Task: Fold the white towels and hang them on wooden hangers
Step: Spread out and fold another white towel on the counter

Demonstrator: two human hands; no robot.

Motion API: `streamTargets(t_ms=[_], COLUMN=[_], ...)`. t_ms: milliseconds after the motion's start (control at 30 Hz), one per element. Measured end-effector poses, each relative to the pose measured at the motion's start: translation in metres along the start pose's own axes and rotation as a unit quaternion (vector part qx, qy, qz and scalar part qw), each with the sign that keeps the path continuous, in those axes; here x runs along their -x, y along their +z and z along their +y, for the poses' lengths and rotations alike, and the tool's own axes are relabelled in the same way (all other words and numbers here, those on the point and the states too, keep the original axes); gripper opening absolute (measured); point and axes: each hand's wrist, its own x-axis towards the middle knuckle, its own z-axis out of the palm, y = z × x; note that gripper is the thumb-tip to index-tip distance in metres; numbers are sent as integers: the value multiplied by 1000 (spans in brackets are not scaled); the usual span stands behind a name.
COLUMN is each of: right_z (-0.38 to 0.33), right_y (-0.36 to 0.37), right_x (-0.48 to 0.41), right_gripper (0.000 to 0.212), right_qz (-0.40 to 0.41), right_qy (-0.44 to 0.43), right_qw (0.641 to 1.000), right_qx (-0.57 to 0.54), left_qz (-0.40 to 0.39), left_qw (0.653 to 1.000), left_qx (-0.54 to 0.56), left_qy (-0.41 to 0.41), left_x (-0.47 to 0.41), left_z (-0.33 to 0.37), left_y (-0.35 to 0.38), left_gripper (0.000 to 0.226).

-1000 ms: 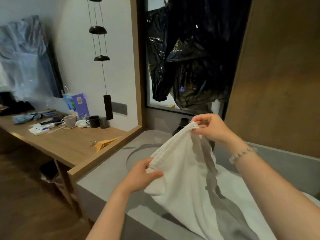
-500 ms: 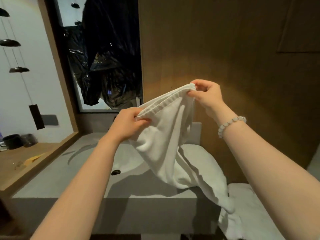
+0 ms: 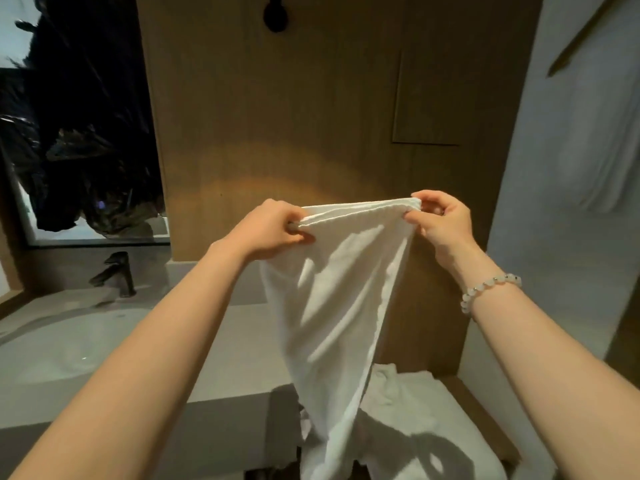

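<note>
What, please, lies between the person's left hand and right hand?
In the head view, the top hem of the white towel spans the gap, pinched by left hand and right hand.

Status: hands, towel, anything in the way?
Left hand and right hand each pinch a top corner of the white cloth towel. Top edge taut, rest hangs above heaped white towels. No wooden hanger in view.

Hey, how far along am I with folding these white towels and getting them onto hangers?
Early on. Done: nothing in view is hung, and I can make out no hanger. In hand: the left hand and right hand pinch the top corners of one white towel, whose top edge looks doubled over, so a first fold seems made. Left: finish folding it, hang it, then do the other towels heaped below.
</note>
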Motion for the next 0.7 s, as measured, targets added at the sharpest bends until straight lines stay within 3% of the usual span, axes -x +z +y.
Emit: streamTargets(t_ms=[133, 200, 300, 400, 500, 533, 633, 700], right_z=[21, 38, 54, 36, 21, 22, 40, 49], right_y=[-66, -83, -94, -98, -94, -92, -86, -74], right_x=[6, 20, 40, 27, 12, 12, 26, 37], right_gripper=[35, 27, 18, 17, 21, 20, 13, 8], right_qz=[-65, -119, -174, -197, -161, -162, -243, -253], right_qy=[63, 79, 102, 72, 35, 40, 87, 97], right_qw=[995, 980, 954, 946, 966, 966, 926, 930], right_qx=[50, 139, 222, 249, 200, 197, 276, 249], left_qz=[-75, -137, -184, -130, -8, -4, -129, -116], left_qw=[997, 989, 980, 984, 986, 985, 974, 970], left_qx=[-16, -20, -43, -113, -159, -162, -146, -152], left_qy=[-25, -48, -64, -50, -50, -62, -115, -147], left_x=[-18, -12, 2, -3, -5, -2, 17, 27], left_z=[36, 40, 43, 50, 59, 63, 64, 57], left_y=[39, 68, 91, 70, 46, 44, 49, 51], left_gripper=[25, 41, 41, 44, 49, 48, 50, 44])
